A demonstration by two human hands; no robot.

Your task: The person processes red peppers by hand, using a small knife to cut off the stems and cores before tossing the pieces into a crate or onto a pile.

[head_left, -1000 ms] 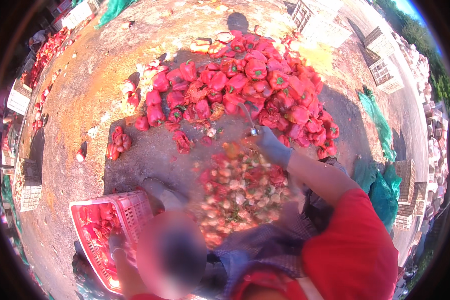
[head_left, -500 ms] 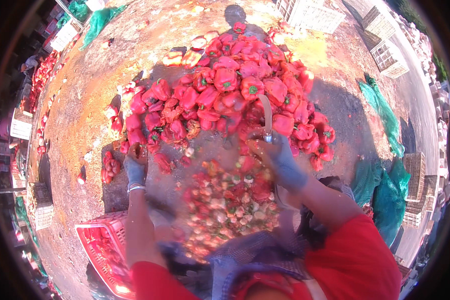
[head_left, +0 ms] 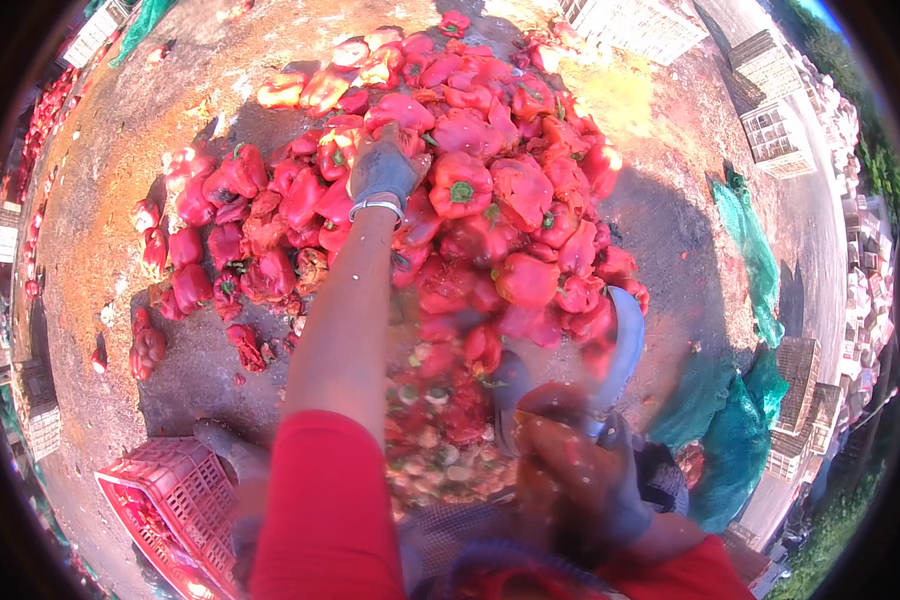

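Red bell peppers lie in a large heap point(head_left: 515, 190) in front of me. My left hand point(head_left: 385, 172), in a blue-grey glove with bare fingertips, reaches far into the heap. Its fingers curl against a red bell pepper point(head_left: 400, 112). Low on the right, my right hand point(head_left: 610, 480) is closed round the handle of a curved knife point(head_left: 624, 345), its blade pointing up and away. The right fingers are blurred, and a brownish-red patch beside them is too smeared to name. Below the heap lie cut pepper cores and pieces point(head_left: 440, 440), partly hidden by my left arm.
A red plastic crate point(head_left: 185, 490) with red pieces in it stands at my lower left. Green netting point(head_left: 735, 430) lies on the right. Pale crates stand at the far right point(head_left: 775, 135) and the back point(head_left: 635, 30). Loose peppers point(head_left: 147, 345) lie left of the heap.
My left hand has moved from the heap's near left edge forward and right onto its peppers. My right hand has drawn back toward me with the knife. The view has shifted.
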